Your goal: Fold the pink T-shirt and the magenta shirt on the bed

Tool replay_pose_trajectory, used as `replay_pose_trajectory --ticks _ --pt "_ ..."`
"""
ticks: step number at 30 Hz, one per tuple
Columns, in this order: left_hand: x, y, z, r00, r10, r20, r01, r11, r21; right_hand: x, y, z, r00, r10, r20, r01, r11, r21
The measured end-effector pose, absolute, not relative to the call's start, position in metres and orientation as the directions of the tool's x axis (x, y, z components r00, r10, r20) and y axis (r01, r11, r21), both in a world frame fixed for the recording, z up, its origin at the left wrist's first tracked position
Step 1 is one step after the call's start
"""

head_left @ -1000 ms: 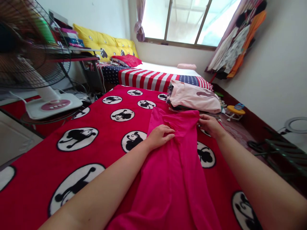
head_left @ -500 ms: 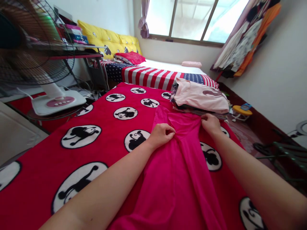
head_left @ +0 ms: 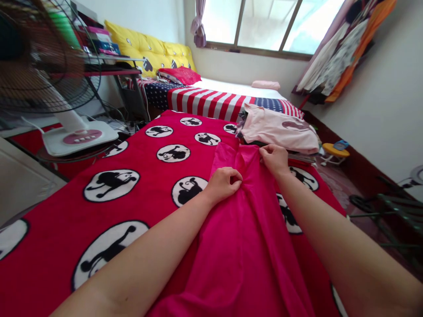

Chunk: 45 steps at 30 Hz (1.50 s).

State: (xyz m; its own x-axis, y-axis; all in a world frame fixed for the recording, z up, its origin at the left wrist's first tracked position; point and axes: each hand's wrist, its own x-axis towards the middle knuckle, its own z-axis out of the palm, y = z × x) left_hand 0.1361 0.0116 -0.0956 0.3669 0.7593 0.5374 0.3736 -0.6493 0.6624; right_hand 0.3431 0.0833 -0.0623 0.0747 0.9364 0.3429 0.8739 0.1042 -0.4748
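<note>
A bright pink garment (head_left: 244, 237) lies lengthwise on a red blanket (head_left: 132, 149) printed with black monkey figures in white circles. My left hand (head_left: 223, 182) is closed, pinching the cloth near the garment's far left part. My right hand (head_left: 273, 158) is closed on the garment's far edge, pulled in towards the left hand so the cloth bunches between them. Both forearms reach over the garment.
A stack of folded clothes topped by a pale pink piece (head_left: 280, 127) sits just beyond my right hand. A standing fan (head_left: 49, 83) is at the left. A bed with a flag-pattern cover (head_left: 211, 99) and yellow cushions (head_left: 148, 48) lies behind. Clothes (head_left: 343, 53) hang at the right wall.
My right hand has drawn the garment's far right edge leftwards, narrowing the spread cloth. My left hand has closed from flat into a pinch on the fabric.
</note>
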Motion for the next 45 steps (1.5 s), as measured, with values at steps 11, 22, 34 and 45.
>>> replay_pose_trajectory --ticks 11,22,34,45 --pt "0.133 0.017 -0.101 0.382 0.736 0.559 0.382 -0.677 0.630 0.342 0.008 -0.075 -0.256 0.848 0.464 0.800 0.456 -0.390" --pt "0.126 0.014 -0.095 0.215 0.805 0.552 0.584 -0.559 0.588 0.374 -0.124 -0.090 -0.419 0.843 0.338 0.750 0.531 -0.395" --pt "0.064 -0.037 -0.060 0.263 0.964 0.034 0.865 -0.252 0.434 0.303 -0.184 -0.059 -0.578 0.744 0.336 0.602 0.667 -0.440" --pt "0.058 -0.076 -0.070 0.454 0.884 0.115 0.741 -0.446 0.503 0.268 -0.198 -0.062 -0.747 0.637 0.189 0.561 0.757 -0.333"
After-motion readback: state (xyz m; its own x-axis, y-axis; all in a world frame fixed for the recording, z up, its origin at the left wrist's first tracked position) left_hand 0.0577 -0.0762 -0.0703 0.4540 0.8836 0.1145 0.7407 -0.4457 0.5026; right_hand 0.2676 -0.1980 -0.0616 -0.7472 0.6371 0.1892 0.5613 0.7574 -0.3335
